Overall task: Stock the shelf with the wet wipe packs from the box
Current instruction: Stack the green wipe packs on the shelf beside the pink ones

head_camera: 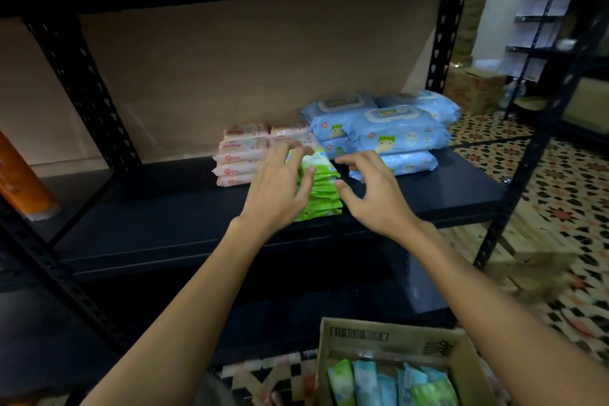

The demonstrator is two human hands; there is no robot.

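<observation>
Nearest the lens: cardboard box at bottom right, open, several slim green and blue wet wipe packs standing on edge inside — so not emptied; count unreadable from this angle. Above it, black shelf, partly stocked toward its right end. Against the back edge: pink packs in two short stacks, with large blue packs piled at the right rear corner, reaching close to the right-hand upright. In front of both, nearer the front edge, green stack, leaning slightly. Left hand on the stack's left side, fingers spread and bent, thumb against the green wrappers, fingertips over the top pack — touching, not clamped. Right hand just beside the stack's right side, fingers apart and loosely curled, holding nothing; contact not certain. Judged stage: latest green batch set down, being squared up. Remaining: packs in box; left half of shelf bare. Orange object at far left edge — unidentified.
</observation>
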